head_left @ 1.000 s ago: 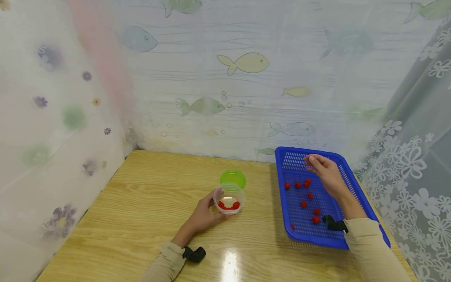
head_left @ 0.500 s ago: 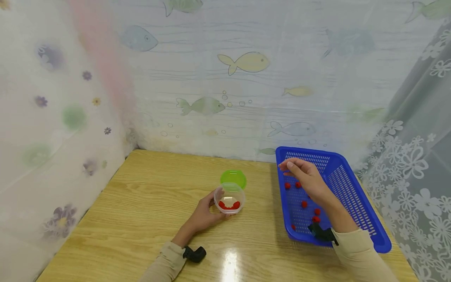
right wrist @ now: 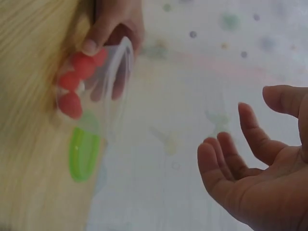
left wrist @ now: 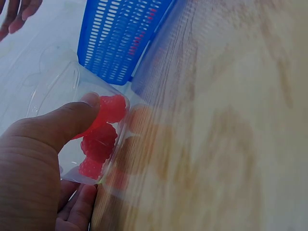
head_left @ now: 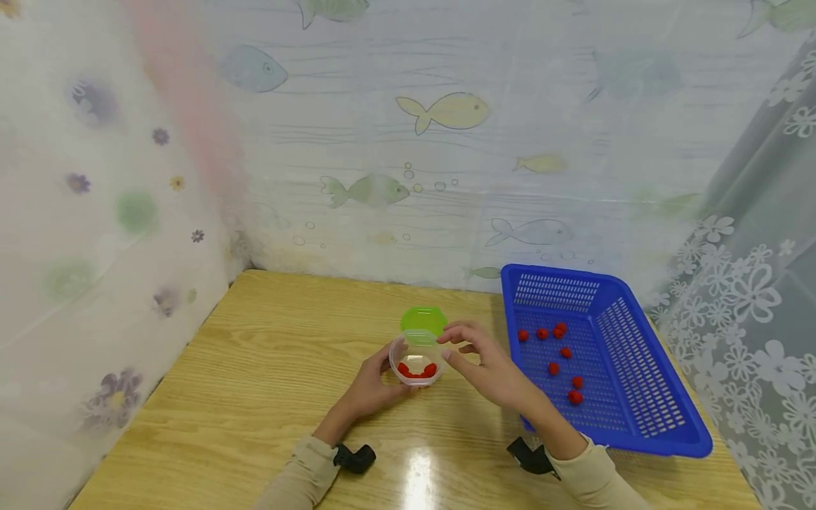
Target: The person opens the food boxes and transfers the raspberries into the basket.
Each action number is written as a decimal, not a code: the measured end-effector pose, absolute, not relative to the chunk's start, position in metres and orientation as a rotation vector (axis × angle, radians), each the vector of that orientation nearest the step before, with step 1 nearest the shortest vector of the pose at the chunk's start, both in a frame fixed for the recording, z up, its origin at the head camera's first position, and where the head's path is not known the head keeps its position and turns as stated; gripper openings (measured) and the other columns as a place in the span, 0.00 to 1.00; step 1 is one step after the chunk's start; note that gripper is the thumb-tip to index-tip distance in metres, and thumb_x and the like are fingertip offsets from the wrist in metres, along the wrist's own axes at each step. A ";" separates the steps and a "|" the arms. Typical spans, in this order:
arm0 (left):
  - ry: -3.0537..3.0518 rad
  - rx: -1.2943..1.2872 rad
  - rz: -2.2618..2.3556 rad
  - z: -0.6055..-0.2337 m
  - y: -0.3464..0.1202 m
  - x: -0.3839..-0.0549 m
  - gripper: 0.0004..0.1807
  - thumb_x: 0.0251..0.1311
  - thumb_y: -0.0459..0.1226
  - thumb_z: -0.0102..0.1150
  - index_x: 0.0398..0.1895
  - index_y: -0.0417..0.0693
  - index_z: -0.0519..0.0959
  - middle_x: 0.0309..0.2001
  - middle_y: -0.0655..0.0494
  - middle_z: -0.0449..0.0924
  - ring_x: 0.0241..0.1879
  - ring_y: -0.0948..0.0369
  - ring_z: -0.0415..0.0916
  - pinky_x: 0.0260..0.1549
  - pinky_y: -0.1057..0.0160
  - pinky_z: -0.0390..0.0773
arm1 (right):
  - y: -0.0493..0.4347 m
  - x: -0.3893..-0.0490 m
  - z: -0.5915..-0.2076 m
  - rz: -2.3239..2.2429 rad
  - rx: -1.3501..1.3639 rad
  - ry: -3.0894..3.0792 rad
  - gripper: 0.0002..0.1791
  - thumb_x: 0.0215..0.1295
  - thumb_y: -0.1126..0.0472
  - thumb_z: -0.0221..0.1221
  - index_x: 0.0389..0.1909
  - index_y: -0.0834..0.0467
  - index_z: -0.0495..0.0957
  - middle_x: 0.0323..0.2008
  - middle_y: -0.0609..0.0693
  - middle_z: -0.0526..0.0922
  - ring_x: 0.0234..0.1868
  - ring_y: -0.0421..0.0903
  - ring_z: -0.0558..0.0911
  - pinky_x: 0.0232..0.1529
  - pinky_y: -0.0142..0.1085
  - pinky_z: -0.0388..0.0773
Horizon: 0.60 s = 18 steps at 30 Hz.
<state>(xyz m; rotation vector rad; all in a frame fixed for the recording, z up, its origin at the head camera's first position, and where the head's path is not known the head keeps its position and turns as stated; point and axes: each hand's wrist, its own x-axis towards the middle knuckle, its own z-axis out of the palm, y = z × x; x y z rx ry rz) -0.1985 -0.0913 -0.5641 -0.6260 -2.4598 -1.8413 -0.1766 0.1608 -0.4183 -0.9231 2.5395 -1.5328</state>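
Observation:
My left hand [head_left: 372, 386] grips a clear plastic cup [head_left: 417, 343] on the table, thumb on the near side and fingers round the far side. Inside, at the bottom, lie several red raspberries [left wrist: 98, 142], seen through the wall in both wrist views. Right of the cup's rim hovers my right hand [head_left: 487, 365]. The right wrist view shows this hand [right wrist: 260, 178] with its fingers loosely bent, thumb apart and nothing between them. Just behind the cup lies a green lid [head_left: 423, 320], partly covered by it.
At the right of the wooden table [head_left: 287, 326] stands a blue perforated basket [head_left: 637, 443]. Several loose raspberries [head_left: 553, 368] are scattered over its floor. A patterned curtain [head_left: 357, 234] hangs along the table's back edge.
My right hand has moved left from above the basket to beside the cup, uncovering raspberries in the basket. The left hand and the cup have stayed in place.

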 end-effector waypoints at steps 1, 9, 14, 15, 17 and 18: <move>-2.463 -0.632 -1.835 -0.564 -0.091 -0.199 0.48 0.55 0.37 0.76 0.78 0.47 0.62 0.71 0.45 0.70 0.69 0.50 0.70 0.67 0.50 0.71 | 0.158 -0.177 -0.422 -1.533 -0.916 2.542 0.10 0.75 0.62 0.59 0.53 0.57 0.80 0.61 0.58 0.73 0.60 0.58 0.74 0.60 0.55 0.76; -2.470 -0.650 -1.812 -0.565 -0.092 -0.199 0.48 0.56 0.38 0.76 0.78 0.46 0.61 0.71 0.46 0.70 0.70 0.52 0.70 0.67 0.50 0.71 | 0.138 -0.177 -0.449 -1.489 -0.608 2.645 0.14 0.71 0.64 0.61 0.55 0.59 0.78 0.71 0.66 0.62 0.73 0.65 0.61 0.66 0.64 0.66; -2.466 -0.640 -1.831 -0.566 -0.091 -0.200 0.48 0.55 0.39 0.77 0.78 0.47 0.61 0.71 0.46 0.70 0.69 0.52 0.71 0.67 0.48 0.70 | 0.130 -0.182 -0.469 -1.420 -0.532 2.697 0.16 0.69 0.65 0.62 0.55 0.64 0.77 0.71 0.71 0.61 0.72 0.71 0.60 0.67 0.69 0.62; -2.465 -0.637 -1.836 -0.566 -0.091 -0.200 0.48 0.56 0.39 0.77 0.78 0.48 0.61 0.71 0.46 0.70 0.69 0.51 0.71 0.67 0.47 0.70 | 0.128 -0.183 -0.473 -1.407 -0.529 2.705 0.17 0.69 0.64 0.62 0.56 0.65 0.77 0.70 0.72 0.61 0.72 0.72 0.60 0.67 0.70 0.62; -2.463 -0.631 -1.839 -0.566 -0.091 -0.199 0.48 0.56 0.39 0.77 0.78 0.49 0.62 0.70 0.46 0.71 0.69 0.50 0.71 0.67 0.45 0.70 | 0.126 -0.184 -0.478 -1.392 -0.520 2.707 0.17 0.69 0.64 0.62 0.56 0.66 0.78 0.70 0.72 0.61 0.71 0.72 0.60 0.67 0.70 0.62; -2.462 -0.628 -1.839 -0.566 -0.091 -0.199 0.48 0.56 0.39 0.77 0.78 0.49 0.62 0.70 0.46 0.71 0.69 0.50 0.71 0.67 0.44 0.70 | 0.125 -0.186 -0.480 -1.381 -0.527 2.711 0.17 0.69 0.64 0.62 0.56 0.66 0.78 0.69 0.73 0.63 0.71 0.73 0.61 0.66 0.69 0.63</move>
